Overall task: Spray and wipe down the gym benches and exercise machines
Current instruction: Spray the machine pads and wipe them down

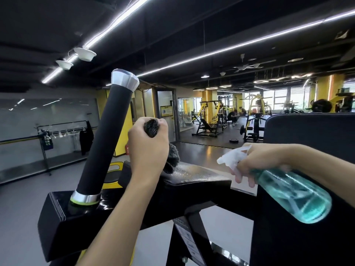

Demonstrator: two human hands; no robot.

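A black exercise machine frame (80, 217) fills the foreground, with a black foam handle (103, 139) capped in silver slanting up from it. My left hand (148, 148) is shut on a dark grey cloth (152, 127), whose lower end hangs against a black pad (194, 177) wet with spray droplets. My right hand (255, 162) grips a clear spray bottle (292, 194) of teal liquid by its white trigger head, nozzle pointing left over the pad. A tall black cushion (311, 135) stands at the right, behind my right forearm.
Grey floor lies to the left, with a clothes rack (63, 135) by a glass wall. Yellow and black weight machines (209, 120) stand farther back, where people crouch near them. A weight plate (234, 140) lies on the floor.
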